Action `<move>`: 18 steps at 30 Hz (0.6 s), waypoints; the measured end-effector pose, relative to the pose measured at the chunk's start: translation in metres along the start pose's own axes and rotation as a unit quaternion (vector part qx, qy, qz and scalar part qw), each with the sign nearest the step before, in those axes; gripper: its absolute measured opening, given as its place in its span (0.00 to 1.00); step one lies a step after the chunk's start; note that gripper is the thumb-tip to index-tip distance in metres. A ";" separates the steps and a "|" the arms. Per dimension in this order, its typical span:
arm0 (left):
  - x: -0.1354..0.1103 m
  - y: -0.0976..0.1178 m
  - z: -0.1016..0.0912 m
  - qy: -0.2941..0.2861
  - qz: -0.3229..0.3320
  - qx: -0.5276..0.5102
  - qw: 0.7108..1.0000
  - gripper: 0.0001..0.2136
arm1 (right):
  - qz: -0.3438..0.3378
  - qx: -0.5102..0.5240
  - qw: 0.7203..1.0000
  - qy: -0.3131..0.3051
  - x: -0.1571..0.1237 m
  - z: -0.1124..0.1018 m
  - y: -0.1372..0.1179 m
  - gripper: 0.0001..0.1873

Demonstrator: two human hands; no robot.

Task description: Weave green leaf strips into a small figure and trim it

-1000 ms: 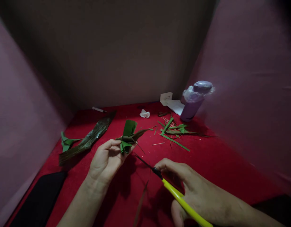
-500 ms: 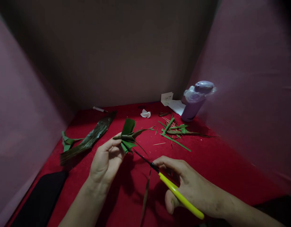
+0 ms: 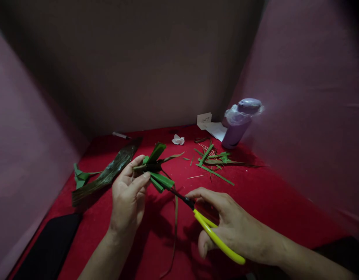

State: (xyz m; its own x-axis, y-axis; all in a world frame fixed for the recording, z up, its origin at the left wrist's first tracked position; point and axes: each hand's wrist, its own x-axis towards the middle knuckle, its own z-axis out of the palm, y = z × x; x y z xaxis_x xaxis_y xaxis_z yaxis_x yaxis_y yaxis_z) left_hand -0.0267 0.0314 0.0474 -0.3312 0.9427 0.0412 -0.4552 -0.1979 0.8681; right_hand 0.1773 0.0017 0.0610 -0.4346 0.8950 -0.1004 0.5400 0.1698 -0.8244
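Observation:
My left hand (image 3: 129,194) pinches a folded green leaf piece (image 3: 162,179) bound round its middle with a dark brown strip. A long thin brown strip (image 3: 176,217) hangs down from it toward the table. My right hand (image 3: 229,225) grips scissors (image 3: 217,237) with yellow handles and dark blades. The blade tips touch or sit just behind the lower green flap; their exact place is hidden by the leaf. Both hands are above the red cloth.
On the red table (image 3: 272,210), leaf scraps (image 3: 211,161) and toothpicks lie back right, near a purple container (image 3: 236,132) and white cards (image 3: 216,129). Leftward are a long dark leaf (image 3: 109,175), a folded leaf (image 3: 81,177), a syringe-like white tool (image 3: 120,135) and a black object (image 3: 51,245).
My left hand has turned the leaf piece, so its lower green flap now points toward the scissors. The blades have come up to that flap, and the hanging strip has swung.

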 end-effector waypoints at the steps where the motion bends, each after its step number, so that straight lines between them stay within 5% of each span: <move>1: -0.001 -0.001 0.000 -0.002 0.007 0.007 1.000 0.20 | -0.005 -0.002 1.000 0.005 0.000 0.000 0.000 0.30; 18: -0.007 -0.001 -0.001 -0.023 0.045 0.061 0.997 0.21 | -0.046 0.027 0.998 0.041 0.001 0.002 0.004 0.25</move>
State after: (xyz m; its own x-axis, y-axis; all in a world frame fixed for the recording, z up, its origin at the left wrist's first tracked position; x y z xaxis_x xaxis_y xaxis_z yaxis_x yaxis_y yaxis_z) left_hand -0.0250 0.0248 0.0455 -0.3263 0.9346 0.1420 -0.3209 -0.2508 0.9133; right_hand 0.1782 0.0023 0.0568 -0.4193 0.9076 0.0202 0.4602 0.2317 -0.8571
